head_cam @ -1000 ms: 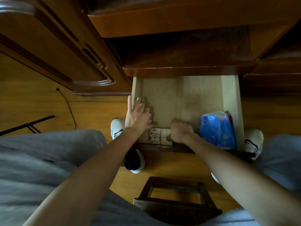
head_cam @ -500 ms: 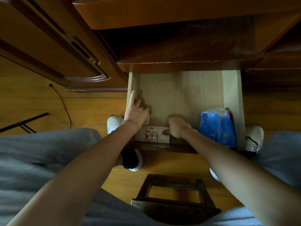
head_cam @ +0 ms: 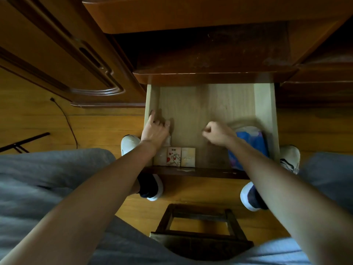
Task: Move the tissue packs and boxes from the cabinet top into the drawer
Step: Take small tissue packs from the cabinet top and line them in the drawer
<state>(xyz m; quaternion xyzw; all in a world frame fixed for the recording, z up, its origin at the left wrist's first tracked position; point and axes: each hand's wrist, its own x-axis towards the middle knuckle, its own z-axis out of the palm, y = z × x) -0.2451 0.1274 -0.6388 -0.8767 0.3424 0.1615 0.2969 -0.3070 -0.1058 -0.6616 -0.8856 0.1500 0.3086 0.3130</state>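
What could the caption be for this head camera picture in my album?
Both hands, left and right, reach into the open drawer holding small tissue packs and a blue pack.

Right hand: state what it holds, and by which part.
Nothing. The right hand is curled into an empty fist above the drawer floor, apart from the small tissue packs.

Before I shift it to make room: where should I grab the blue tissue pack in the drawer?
Pinch the blue pack by its crumpled top, coming from above. The drawer wall crowds its right side, and the right arm covers its left.
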